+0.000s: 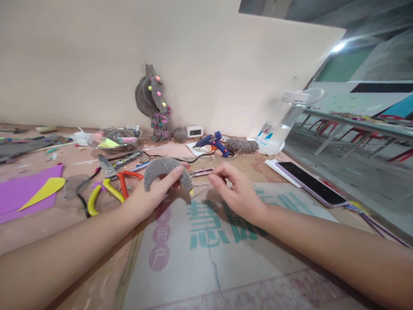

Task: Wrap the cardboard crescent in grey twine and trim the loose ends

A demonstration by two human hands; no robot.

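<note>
A crescent wrapped in grey yarn, with a bit of yellow showing at its lower right tip, is gripped between the thumb and fingers of my left hand. To its right, my right hand is closed in a pinch. A thin grey yarn strand seems to run from the crescent's tip to those fingertips. More of this strand trails down over the printed board under my hands. Just behind my right fingertips lies a small metal tool, partly hidden.
Scissors with orange and yellow handles lie at left, near purple sheets. A blue glue gun, yarn skein, clock and water bottle line the back. A phone is at right. A decorated yarn piece stands against the wall.
</note>
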